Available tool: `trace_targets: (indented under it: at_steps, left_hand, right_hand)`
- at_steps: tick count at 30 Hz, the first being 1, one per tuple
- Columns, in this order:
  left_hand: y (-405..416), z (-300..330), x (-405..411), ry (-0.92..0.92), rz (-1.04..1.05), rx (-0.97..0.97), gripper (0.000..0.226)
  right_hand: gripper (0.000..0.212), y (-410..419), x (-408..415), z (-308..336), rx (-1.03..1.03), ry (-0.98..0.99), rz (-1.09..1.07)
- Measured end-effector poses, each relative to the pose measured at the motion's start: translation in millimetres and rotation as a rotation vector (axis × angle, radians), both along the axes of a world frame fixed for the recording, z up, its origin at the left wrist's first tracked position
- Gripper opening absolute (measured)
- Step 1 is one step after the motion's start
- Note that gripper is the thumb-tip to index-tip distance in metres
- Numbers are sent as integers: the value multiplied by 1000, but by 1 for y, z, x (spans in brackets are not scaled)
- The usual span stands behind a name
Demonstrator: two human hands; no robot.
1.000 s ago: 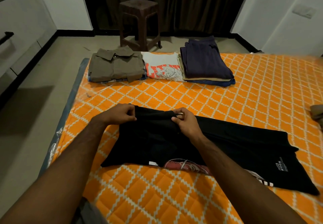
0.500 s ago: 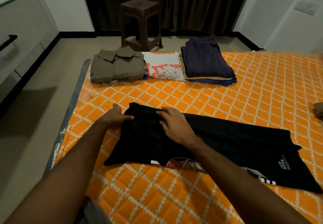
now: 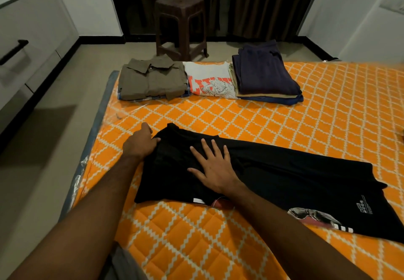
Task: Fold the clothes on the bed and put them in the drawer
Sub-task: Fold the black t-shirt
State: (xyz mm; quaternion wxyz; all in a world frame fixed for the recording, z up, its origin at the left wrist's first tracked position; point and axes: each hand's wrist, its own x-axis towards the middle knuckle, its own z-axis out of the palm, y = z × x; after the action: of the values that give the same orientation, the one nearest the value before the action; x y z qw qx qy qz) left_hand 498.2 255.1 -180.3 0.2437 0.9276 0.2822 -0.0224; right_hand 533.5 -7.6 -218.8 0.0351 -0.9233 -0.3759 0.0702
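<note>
Black printed cotton T-shirt (image 3: 273, 179) lying partly folded across near half of orange diamond-quilted mattress (image 3: 328, 109), left fold close to mattress's left edge. Bare orange quilt between it and folded piles at far edge. Right hand (image 3: 215, 170) flat, fingers spread, pressing fold. Left hand (image 3: 140, 144) curled, pinching shirt's left edge.

A black printed T-shirt (image 3: 273, 177), partly folded, lies flat across the orange quilted bed (image 3: 284, 122) near its left edge.

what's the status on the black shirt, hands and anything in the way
Right hand flat on black shirt; left hand at its left edge. Shirt part-folded on bed. Nothing in the way.
</note>
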Motion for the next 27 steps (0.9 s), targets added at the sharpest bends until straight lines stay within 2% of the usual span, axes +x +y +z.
trace_targets:
  at_steps: [3, 5, 8, 11, 13, 16, 19, 22, 24, 27]
  left_hand:
    - [-13, 7, 2, -299, -144, 248, 34]
    - [-30, 16, 5, -407, -396, 272, 38]
    - [-67, 14, 5, -301, -716, 298, 55]
    - [-117, -3, 9, -224, -888, 474, 63]
    - [-154, -10, 11, -146, -921, 509, 73]
    - [-196, -29, 6, -14, -960, 477, 86]
    - [-219, -43, -2, -15, -971, 587, 83]
    - [-222, -43, 4, -129, -964, 661, 73]
    - [-237, -37, 15, -193, -965, 666, 70]
    - [-283, -35, 34, -253, -1016, 643, 65]
  right_hand:
    - [78, 3, -2, -1, 23, 4, -22]
    - [70, 2, 0, 2, 69, 56, -20]
    - [58, -13, 6, 14, 282, 134, -23]
    - [49, -70, 14, 23, 419, 58, -131]
    - [48, -128, 21, 22, 374, 30, -264]
    - [62, -222, 32, 14, 210, 63, -452]
    - [88, -311, 35, 3, 4, 27, -507]
    - [105, -372, 38, -5, 38, -31, -643]
    - [99, -400, 41, -10, 103, -67, -751]
    - [62, -420, 44, -9, 294, -78, -933]
